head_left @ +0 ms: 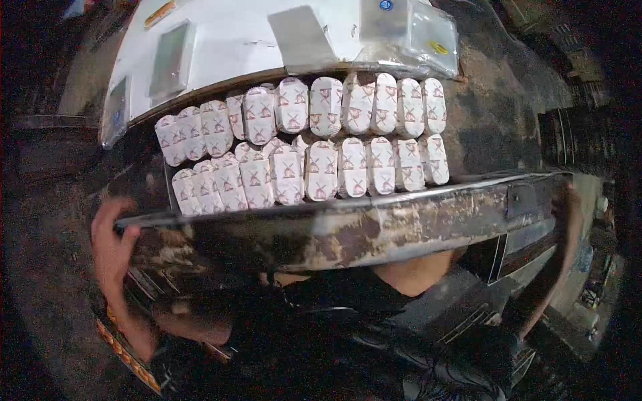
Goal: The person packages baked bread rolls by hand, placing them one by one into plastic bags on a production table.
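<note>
both hands on one long metal tray [374, 224], worn and rust-stained along its near rim. left hand [112, 240] is wrapped round the left end of the rim, fingers curled over the top edge, gripping it. right hand [568, 220] is at the far right end of the same rim, dark and blurred; it touches the tray but can't tell how the fingers sit.

tray is held level in front of the person's chest, near rim just above a bare forearm [414, 271] and dark patterned clothing [401, 347].

tray carries white wrapped packets [321, 170] with a red windmill print, stood on edge, packed tight in two rows, touching one another. back row runs along the tray's far edge, front row just behind the near rim. left-end packets lean a bit, the rest are upright.

just beyond the tray: a white machine housing [227, 47] with a grey panel [301, 37], and a clear plastic bag [408, 33] on its right end. floor on both sides is dark, no detail visible.
</note>
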A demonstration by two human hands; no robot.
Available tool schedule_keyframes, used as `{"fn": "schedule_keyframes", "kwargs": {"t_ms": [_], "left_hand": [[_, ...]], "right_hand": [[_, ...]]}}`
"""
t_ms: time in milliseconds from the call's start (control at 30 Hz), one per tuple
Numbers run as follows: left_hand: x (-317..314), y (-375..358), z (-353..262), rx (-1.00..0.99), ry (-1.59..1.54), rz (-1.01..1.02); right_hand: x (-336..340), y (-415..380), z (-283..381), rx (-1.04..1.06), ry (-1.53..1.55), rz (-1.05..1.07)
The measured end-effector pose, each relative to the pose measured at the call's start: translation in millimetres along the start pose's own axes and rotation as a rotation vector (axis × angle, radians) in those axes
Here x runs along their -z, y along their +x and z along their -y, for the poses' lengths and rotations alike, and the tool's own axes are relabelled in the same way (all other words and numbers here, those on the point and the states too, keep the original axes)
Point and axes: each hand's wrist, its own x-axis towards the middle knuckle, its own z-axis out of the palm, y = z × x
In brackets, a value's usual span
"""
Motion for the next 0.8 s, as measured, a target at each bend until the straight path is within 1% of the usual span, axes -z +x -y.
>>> {"fn": "schedule_keyframes", "kwargs": {"t_ms": [33,67,100,133,167,200,233,267,300,333,367,400,433,467,500,533,567,600,633,667,700,733,767,800], "left_hand": [[-4,-24,33,0.100,0.034,-0.023],[-5,-35,43,0.089,0.032,-0.029],[-5,-45,49,0.128,0.078,0.067],[-4,-53,53,0.167,0.123,0.164],[-1,-54,49,0.152,0.119,0.159],[2,-56,38,0.146,0.067,0.154],[5,-58,26,0.143,0.014,0.148],[7,-64,17,0.097,-0.041,0.027],[8,-76,13,0.082,-0.042,-0.007],[16,-85,11,0.151,0.035,0.118],[23,-97,9,0.221,0.119,0.242],[27,-114,4,0.037,0.100,-0.041],[42,-123,3,0.194,0.041,0.003],[75,-118,-1,0.353,-0.020,0.073],[95,-112,-11,0.247,-0.175,-0.336],[115,-106,-20,0.068,-0.265,-0.712],[128,-106,-30,-0.048,-0.288,-0.894],[135,-119,-36,-0.092,-0.306,-0.870],[135,-141,-42,-0.157,-0.334,-0.688],[125,-158,-54,-0.298,-0.395,-0.369],[111,-164,-71,-0.434,-0.467,0.000],[92,-164,-91,-0.483,-0.559,0.250],[72,-164,-106,-0.469,-0.665,0.399],[54,-162,-119,-0.428,-0.773,0.487]], "right_hand": [[-8,-25,36,0.143,-0.007,-0.031],[-22,-57,58,0.366,-0.084,-0.003],[-38,-91,85,0.618,-0.181,0.078],[-57,-129,110,0.931,-0.293,0.204],[-80,-165,131,1.234,-0.404,0.346],[-102,-191,146,1.458,-0.490,0.506],[-128,-215,155,1.540,-0.553,0.681],[-155,-235,153,1.442,-0.618,0.865],[-174,-249,137,1.350,-0.673,1.024],[-173,-259,137,1.364,-0.673,0.985],[-169,-269,134,1.289,-0.777,0.977],[-163,-277,130,1.199,-0.872,0.976],[-153,-279,127,1.243,-0.812,0.885],[-140,-277,144,1.266,-0.753,0.817],[-125,-280,167,1.294,-0.731,0.733],[-114,-279,170,1.242,-0.553,0.608],[-102,-277,173,1.194,-0.352,0.486],[-92,-278,179,1.156,-0.150,0.374],[-69,-278,197,0.806,-0.193,0.675],[-53,-282,202,0.941,-0.219,0.587],[-39,-282,196,0.993,-0.236,0.521],[-25,-283,189,1.042,-0.253,0.451],[-8,-281,174,1.187,-0.257,0.358],[11,-272,147,1.244,-0.271,0.297]]}}
